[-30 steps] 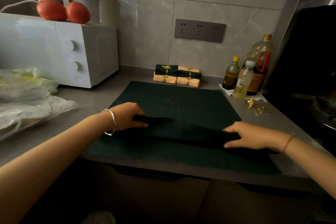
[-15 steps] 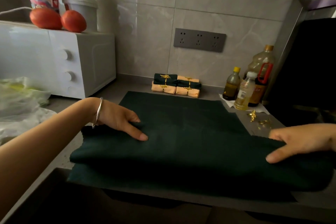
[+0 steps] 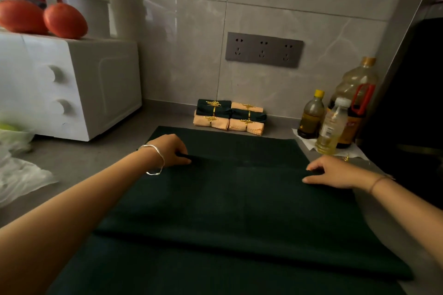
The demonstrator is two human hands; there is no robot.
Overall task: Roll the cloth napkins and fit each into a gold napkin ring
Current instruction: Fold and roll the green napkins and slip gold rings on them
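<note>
A large dark green napkin (image 3: 239, 199) lies spread on the grey counter, with a folded layer lying over its middle. My left hand (image 3: 171, 149) pinches the far edge of that fold on the left side. My right hand (image 3: 332, 171) pinches the same edge on the right. Against the back wall sit several finished rolls (image 3: 230, 117), green and peach, each inside a gold napkin ring. A loose gold ring (image 3: 346, 158) peeks out just beyond my right hand.
A white microwave (image 3: 72, 86) with two tomatoes (image 3: 64, 20) and a white tub on top stands at the left. Plastic bags (image 3: 19, 170) lie in front of it. Oil bottles (image 3: 335, 124) stand at the right, beside a dark stove area.
Both hands have carried the napkin's near part away from me, laying a wide fold over the cloth. They now sit farther back on the counter, holding the fold's far edge.
</note>
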